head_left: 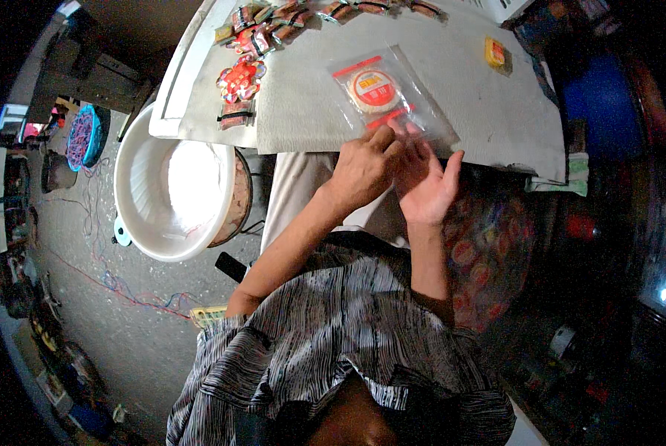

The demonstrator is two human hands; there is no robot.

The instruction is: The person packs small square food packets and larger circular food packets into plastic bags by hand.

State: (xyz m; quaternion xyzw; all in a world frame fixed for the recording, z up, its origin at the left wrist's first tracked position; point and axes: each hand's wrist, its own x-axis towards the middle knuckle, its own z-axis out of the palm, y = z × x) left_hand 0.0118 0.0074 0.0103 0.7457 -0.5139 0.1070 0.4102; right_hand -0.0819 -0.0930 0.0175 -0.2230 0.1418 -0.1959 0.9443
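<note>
A clear plastic bag (409,79) with red bands lies on the table, a round white, red and orange piece (373,91) showing inside it. At the bag's near edge my left hand (366,167) is closed, back of the hand up, with the fingers pinching the plastic. Just right of it, my right hand (428,182) is turned palm up with its thumb held out and fingers stretched toward the same edge. The left hand partly covers its fingers.
Small strapped packets (253,41) and a red flower-shaped bundle (240,78) sit on the white table (296,104). A yellow-orange packet (494,52) is at the right. A large white tub (136,186) stands left of my legs. Cords (143,297) run across the floor.
</note>
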